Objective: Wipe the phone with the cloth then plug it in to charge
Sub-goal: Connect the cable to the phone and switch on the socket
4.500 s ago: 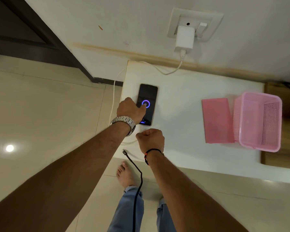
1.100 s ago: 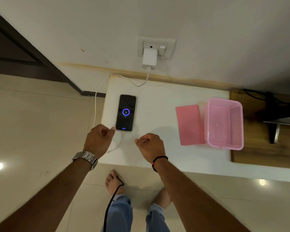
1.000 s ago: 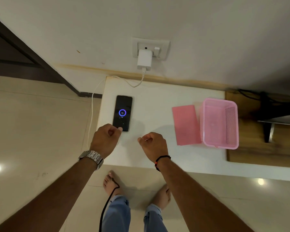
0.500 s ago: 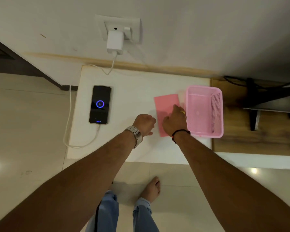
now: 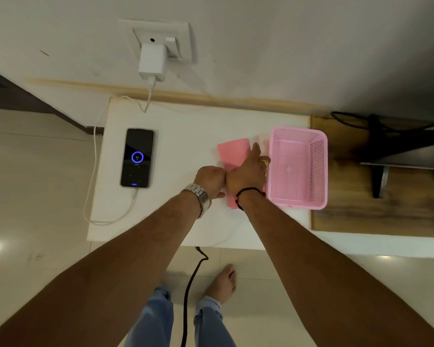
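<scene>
- Phone [image 5: 137, 158]: near the table's [image 5: 186, 131] left edge, cable [image 5: 92, 176] attached, charge ring lit; charging step looks complete.
- Left hand [image 5: 210, 180]: curled narrow, holding nothing visible.
- Right hand [image 5: 248, 171]: flat on cloth [image 5: 232, 152], beside basket [image 5: 298, 169]; tidying likely follows.

One phone [image 5: 137, 158] lies on one white table [image 5: 186, 126], its screen lit. One white charger [image 5: 152, 63] sits in one wall socket [image 5: 161, 38], and one white cable [image 5: 94, 171] runs from it to the phone. One pink cloth [image 5: 232, 154] and one pink basket [image 5: 298, 166] occupy the table's right side. Two hands reach in: the left hand [image 5: 210, 180] and the right hand [image 5: 248, 171]. One wristwatch [image 5: 198, 194], one dark wristband [image 5: 248, 190], two bare feet and one black cable [image 5: 188, 291] complete the count.
</scene>
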